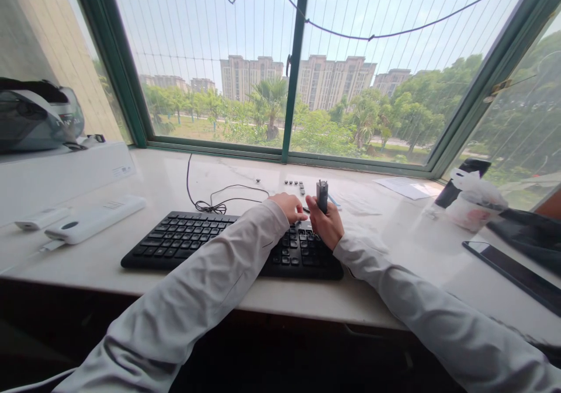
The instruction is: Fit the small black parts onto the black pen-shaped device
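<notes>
A black keyboard (175,235) lies on the white ledge, with some keycaps off near its upper right. My left hand (289,207) is over that part, fingers bent and thumb close to the fingertips. Whatever is between them is too small to make out. Just to its right, my right hand (326,223) is closed around a dark grey block-shaped tool (322,195), held upright with small prongs at its top. Several loose black keycaps (293,183) stand in a row behind the hands, and a single keycap (258,181) sits farther left.
A coiled black cable (213,207) lies behind the keyboard. White devices (96,219) are at left, beside a white box (65,174) bearing a dark bag (39,115). A phone (517,273), a plastic-wrapped cup (473,209) and paper (407,187) are at right. Windows (210,60) border the back.
</notes>
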{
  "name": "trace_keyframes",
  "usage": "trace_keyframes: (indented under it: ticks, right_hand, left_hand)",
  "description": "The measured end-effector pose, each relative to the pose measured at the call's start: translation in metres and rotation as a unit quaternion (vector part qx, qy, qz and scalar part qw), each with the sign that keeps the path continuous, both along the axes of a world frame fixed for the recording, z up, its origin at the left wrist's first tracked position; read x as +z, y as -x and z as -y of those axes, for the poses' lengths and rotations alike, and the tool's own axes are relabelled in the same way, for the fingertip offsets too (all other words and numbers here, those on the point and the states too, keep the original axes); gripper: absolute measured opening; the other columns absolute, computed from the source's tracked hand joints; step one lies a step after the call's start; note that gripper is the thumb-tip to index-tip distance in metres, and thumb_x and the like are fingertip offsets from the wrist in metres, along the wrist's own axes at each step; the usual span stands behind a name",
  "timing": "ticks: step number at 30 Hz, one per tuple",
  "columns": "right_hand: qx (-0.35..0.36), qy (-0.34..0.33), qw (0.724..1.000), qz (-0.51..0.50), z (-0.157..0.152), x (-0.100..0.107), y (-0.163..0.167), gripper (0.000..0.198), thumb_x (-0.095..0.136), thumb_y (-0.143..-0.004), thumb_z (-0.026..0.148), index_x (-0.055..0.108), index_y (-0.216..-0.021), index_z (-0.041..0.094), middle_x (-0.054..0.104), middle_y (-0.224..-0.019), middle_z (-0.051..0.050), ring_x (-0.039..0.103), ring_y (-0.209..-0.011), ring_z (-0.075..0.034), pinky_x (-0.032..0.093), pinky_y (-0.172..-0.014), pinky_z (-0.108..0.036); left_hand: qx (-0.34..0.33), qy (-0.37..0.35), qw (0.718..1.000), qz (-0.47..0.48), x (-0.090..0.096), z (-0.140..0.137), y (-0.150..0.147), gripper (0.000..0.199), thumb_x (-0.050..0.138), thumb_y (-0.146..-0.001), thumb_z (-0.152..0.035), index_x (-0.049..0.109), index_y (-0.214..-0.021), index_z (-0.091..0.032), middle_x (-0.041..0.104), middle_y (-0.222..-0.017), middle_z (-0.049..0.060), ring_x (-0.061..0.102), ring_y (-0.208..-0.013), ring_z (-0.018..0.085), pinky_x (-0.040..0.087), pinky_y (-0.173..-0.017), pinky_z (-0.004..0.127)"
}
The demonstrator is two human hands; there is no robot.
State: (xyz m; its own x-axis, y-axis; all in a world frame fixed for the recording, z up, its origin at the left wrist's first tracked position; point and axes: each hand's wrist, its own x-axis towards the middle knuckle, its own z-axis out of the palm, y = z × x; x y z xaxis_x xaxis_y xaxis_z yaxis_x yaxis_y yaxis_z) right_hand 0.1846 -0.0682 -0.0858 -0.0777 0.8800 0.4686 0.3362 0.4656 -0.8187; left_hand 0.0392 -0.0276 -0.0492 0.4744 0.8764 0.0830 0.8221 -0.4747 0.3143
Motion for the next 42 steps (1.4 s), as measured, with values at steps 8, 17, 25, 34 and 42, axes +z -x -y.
trace_keyframes:
  ticks: [8,17,25,34,42]
  right_hand:
    - [0.094,0.109,0.97,-0.196,-0.001,0.0,0.004,0.045,0.061,-0.075,0.057,0.038,-0.059,0.021,0.03,-0.039,0.009,0.023,-0.033,-0.006,0.019,-0.034,-0.024]
    - [0.197,0.138,0.886,-0.397,-0.004,0.033,-0.022,0.032,0.059,-0.078,0.037,0.036,-0.063,0.021,0.032,-0.047,0.008,0.034,-0.044,-0.008,0.036,-0.048,-0.022]
    - [0.275,0.21,0.908,-0.236,-0.008,0.025,-0.032,0.019,0.061,-0.063,0.013,0.055,-0.081,0.015,0.055,-0.072,-0.001,0.051,-0.065,-0.011,0.042,-0.062,-0.026]
    - [0.359,0.279,0.89,-0.024,-0.012,0.023,-0.045,0.043,0.071,-0.072,0.045,0.061,-0.099,0.012,0.064,-0.091,-0.007,0.062,-0.08,-0.015,0.05,-0.077,-0.032]
    - [0.39,0.228,0.892,-0.002,-0.013,0.016,-0.043,0.043,0.058,-0.08,0.055,0.056,-0.086,0.013,0.045,-0.055,0.007,0.044,-0.052,-0.007,0.037,-0.054,-0.023]
  left_hand:
    - [-0.011,0.005,1.0,0.029,-0.002,-0.002,0.0,0.026,0.064,-0.07,-0.046,0.073,-0.077,-0.023,0.069,-0.073,0.004,0.061,-0.067,0.017,0.04,-0.062,0.025]
    - [-0.127,0.065,0.982,0.125,0.001,0.002,-0.01,0.029,0.051,-0.083,-0.039,0.071,-0.09,-0.019,0.072,-0.081,0.002,0.06,-0.061,0.012,0.045,-0.063,0.023]
    - [-0.069,0.038,0.916,0.394,0.013,0.014,-0.015,0.052,0.047,-0.081,-0.06,0.066,-0.101,-0.015,0.068,-0.098,0.009,0.062,-0.085,0.019,0.046,-0.072,0.028]
    - [-0.07,0.144,0.731,0.664,0.006,0.018,-0.032,0.03,0.07,-0.072,-0.041,0.063,-0.078,-0.012,0.066,-0.076,0.005,0.061,-0.074,0.013,0.044,-0.073,0.025]
    - [-0.143,0.317,0.517,0.782,0.016,0.033,-0.028,0.016,0.064,-0.078,-0.028,0.052,-0.08,-0.018,0.039,-0.056,-0.008,0.045,-0.05,0.005,0.043,-0.059,0.021]
